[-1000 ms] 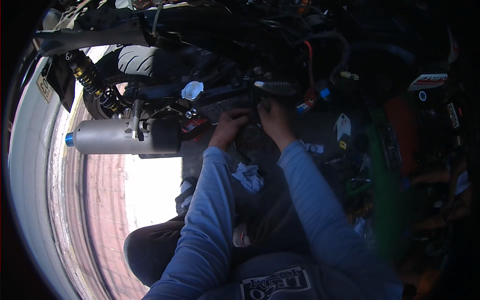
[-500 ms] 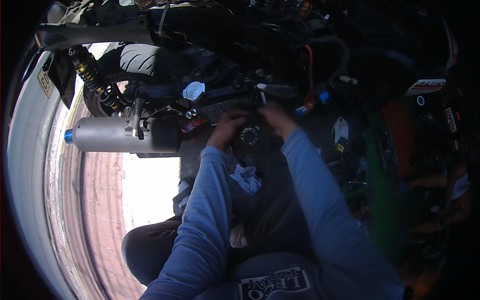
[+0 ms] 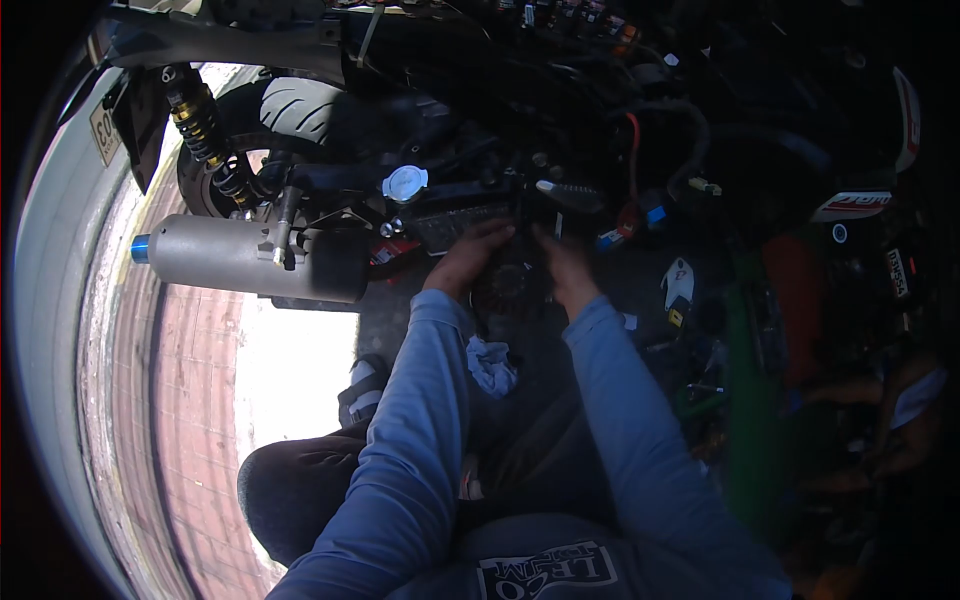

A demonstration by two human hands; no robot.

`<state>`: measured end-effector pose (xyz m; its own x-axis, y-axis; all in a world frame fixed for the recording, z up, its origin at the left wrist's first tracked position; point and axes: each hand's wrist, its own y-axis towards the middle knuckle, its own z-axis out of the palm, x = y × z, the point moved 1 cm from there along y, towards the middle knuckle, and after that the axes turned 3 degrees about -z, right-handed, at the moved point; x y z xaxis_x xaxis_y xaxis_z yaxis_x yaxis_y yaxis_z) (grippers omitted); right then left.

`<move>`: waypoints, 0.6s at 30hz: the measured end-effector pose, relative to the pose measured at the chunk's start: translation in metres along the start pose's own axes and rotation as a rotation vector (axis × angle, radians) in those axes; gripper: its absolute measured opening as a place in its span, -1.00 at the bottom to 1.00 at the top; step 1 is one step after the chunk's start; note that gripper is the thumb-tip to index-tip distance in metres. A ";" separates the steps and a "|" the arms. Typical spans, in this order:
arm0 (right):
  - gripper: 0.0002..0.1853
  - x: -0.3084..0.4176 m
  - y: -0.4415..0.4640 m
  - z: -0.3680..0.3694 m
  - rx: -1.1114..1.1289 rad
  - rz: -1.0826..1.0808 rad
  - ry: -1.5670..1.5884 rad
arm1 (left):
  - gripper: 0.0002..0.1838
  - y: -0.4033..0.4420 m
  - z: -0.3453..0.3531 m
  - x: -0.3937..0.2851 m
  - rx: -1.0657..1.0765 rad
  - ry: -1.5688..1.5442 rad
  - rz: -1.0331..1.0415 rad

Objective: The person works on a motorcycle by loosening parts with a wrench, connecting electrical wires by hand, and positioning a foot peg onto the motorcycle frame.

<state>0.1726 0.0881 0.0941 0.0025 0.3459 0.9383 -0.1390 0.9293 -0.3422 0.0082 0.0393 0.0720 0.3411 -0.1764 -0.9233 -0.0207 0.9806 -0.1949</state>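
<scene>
My left hand [image 3: 472,257] is at the dark engine area of a motorcycle, its fingers closed together beside a ribbed black part [image 3: 440,232]. My right hand [image 3: 562,262] is a little to the right, fingers bent toward the same dark spot; its fingertips are in shadow and blurred, and what they touch cannot be made out. Below and between the hands sits a round dark part [image 3: 503,288]. A silver round cap [image 3: 405,183] is up and left of my left hand. Just above my right hand lies a light-edged lever-like part [image 3: 568,192].
A grey exhaust canister [image 3: 250,255] juts out at the left, below a gold-and-black shock absorber [image 3: 195,125] and a tyre [image 3: 300,108]. A crumpled cloth [image 3: 491,367] lies below the hands. A white tag [image 3: 679,284], a green object [image 3: 752,400] and another person's arm [image 3: 880,430] are at the right.
The view has shifted, moving the motorcycle parts slightly right. My right hand has moved away from the lever-like part and slightly lower. My left hand remains by the ribbed part, its fingers stretched further right.
</scene>
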 end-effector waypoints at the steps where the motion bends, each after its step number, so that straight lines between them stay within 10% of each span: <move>1: -0.67 0.002 -0.006 0.000 -0.032 -0.010 0.016 | -0.52 0.000 0.000 0.001 0.016 0.003 -0.015; 18: -0.67 -0.005 -0.029 -0.004 0.112 -0.476 -0.372 | -0.73 0.012 0.001 0.024 0.006 0.031 0.101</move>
<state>0.1805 0.0594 0.0990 -0.2530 -0.1914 0.9483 -0.3113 0.9442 0.1075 0.0168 0.0467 0.0477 0.3086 -0.0792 -0.9479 -0.0478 0.9940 -0.0986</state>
